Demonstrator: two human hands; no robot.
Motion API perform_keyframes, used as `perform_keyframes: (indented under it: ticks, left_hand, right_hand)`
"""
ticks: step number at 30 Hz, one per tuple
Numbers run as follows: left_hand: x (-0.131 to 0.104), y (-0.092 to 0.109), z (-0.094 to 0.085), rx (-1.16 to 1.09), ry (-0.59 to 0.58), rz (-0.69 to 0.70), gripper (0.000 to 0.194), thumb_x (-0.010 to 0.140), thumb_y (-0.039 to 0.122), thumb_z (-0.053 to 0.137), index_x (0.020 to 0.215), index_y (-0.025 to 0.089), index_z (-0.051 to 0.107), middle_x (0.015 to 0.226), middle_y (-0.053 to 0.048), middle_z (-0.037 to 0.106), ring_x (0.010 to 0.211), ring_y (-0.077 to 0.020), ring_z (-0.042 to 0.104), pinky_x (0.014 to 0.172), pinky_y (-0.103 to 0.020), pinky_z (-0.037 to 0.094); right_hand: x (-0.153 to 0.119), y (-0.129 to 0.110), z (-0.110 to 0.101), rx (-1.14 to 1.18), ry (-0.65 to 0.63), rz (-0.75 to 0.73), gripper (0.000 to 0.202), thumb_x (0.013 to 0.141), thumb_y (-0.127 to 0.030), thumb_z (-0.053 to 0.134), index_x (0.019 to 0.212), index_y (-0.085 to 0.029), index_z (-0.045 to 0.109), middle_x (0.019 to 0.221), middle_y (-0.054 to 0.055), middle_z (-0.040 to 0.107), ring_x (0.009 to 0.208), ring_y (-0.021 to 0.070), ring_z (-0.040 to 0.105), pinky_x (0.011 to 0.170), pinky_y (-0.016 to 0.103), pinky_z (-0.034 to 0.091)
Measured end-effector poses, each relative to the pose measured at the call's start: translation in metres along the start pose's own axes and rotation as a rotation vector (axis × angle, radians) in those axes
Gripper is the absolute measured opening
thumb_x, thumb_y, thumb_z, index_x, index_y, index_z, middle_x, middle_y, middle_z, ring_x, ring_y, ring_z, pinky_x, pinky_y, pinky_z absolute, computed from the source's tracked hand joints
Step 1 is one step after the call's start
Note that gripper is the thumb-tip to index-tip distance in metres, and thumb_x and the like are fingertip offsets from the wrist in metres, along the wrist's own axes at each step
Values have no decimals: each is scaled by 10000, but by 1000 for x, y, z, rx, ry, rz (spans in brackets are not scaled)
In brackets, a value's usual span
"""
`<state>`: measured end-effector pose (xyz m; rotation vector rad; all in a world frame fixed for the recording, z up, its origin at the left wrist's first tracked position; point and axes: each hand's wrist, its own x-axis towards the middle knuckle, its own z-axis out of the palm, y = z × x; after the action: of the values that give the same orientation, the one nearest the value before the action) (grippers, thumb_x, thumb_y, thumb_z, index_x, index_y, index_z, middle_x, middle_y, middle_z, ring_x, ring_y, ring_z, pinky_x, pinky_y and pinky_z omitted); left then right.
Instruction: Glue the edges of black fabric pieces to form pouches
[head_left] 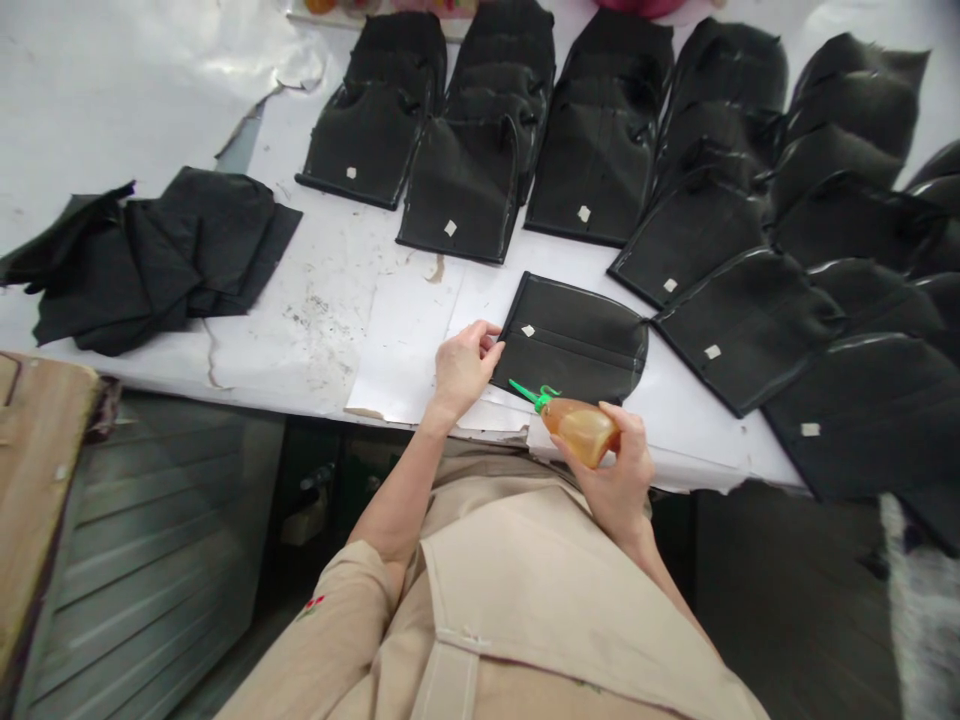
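Observation:
In my right hand is a squeeze bottle of amber liquid, its green nozzle pointing left over the near edge of a black piece. That piece lies flat on the white-covered table, with a small white tag near its left edge and a lengthwise seam. My left hand is at the piece's left edge, fingers curled with the fingertips touching or nearly touching it. Whether the fingers pinch the edge is too small to tell.
Rows of overlapping black pieces with white tags cover the back and right of the table. Black fabric is heaped at the left. A wooden board stands at the lower left. Pink items show at the back edge.

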<state>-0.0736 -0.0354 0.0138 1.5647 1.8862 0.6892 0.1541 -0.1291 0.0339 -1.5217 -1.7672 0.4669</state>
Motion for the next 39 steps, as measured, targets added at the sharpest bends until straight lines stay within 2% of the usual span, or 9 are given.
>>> perform_keyframes:
  ticks: [13, 18, 24, 27, 30, 32, 35, 37, 39]
  left_hand:
    - [5, -1, -3, -24, -47, -51, 98, 870, 201, 708, 963, 232, 715, 744, 43, 720, 666, -142, 660, 659, -258, 426]
    - [6, -3, -3, -37, -56, -58, 102, 869, 208, 713, 968, 232, 721, 744, 44, 722, 662, -136, 658, 652, -253, 428]
    - [9, -6, -4, -75, -88, -74, 128, 871, 218, 706, 996, 229, 728, 761, 34, 726, 678, -135, 656, 659, -245, 436]
    - [12, -2, -7, -49, -110, -93, 114, 887, 280, 695, 986, 232, 725, 757, 23, 721, 689, -144, 652, 664, -250, 433]
    - [20, 4, -8, -17, -155, -135, 138, 886, 366, 689, 859, 231, 703, 720, 9, 699, 682, -163, 635, 653, -267, 418]
    - [28, 6, -7, -44, -180, -142, 176, 853, 339, 701, 729, 225, 649, 673, 3, 660, 666, -173, 610, 659, -283, 409]
    - [37, 7, -6, -135, -189, -105, 210, 813, 266, 687, 639, 220, 577, 634, 1, 610, 645, -176, 577, 665, -298, 414]
    - [36, 7, -8, -190, -206, -71, 215, 818, 276, 658, 644, 218, 545, 644, 7, 594, 637, -164, 560, 641, -288, 420]
    - [29, 8, -10, -390, -245, -64, 240, 820, 335, 654, 673, 216, 506, 674, 14, 570, 641, -146, 536, 614, -266, 416]
  right_hand:
    - [2, -3, 17, 82, -35, 52, 622, 790, -392, 855, 1307, -245, 542, 1134, 80, 638, 1013, 268, 651, 814, 411, 584]
    - [8, -6, 17, 186, -54, 202, 586, 757, -422, 865, 1236, -241, 580, 1132, 72, 645, 1005, 266, 652, 860, 435, 575]
    - [21, -9, -9, 794, -146, 721, 558, 711, -537, 838, 1143, -266, 612, 999, 25, 673, 703, 195, 623, 557, 345, 550]
    - [33, -4, -33, 1042, -37, 824, 634, 647, -710, 796, 1070, -258, 658, 904, 21, 665, 502, 109, 444, 454, 307, 442]
    - [42, 14, -60, 1069, 155, 881, 721, 520, -809, 806, 987, -271, 693, 821, 40, 625, 502, 107, 381, 445, 286, 301]
    - [44, 38, -71, 1052, 274, 852, 678, 521, -807, 793, 969, -303, 719, 843, 88, 608, 534, 141, 404, 485, 317, 224]
    - [42, 84, -73, 865, 519, 821, 488, 644, -781, 673, 912, -384, 763, 884, 202, 595, 810, 361, 611, 534, 443, 218]
    - [40, 109, -69, 831, 587, 879, 423, 648, -735, 671, 898, -412, 778, 985, 259, 611, 1151, 508, 578, 559, 523, 252]
    - [38, 125, -66, 818, 572, 845, 348, 697, -686, 648, 889, -429, 781, 1037, 290, 631, 1303, 538, 502, 547, 533, 246]
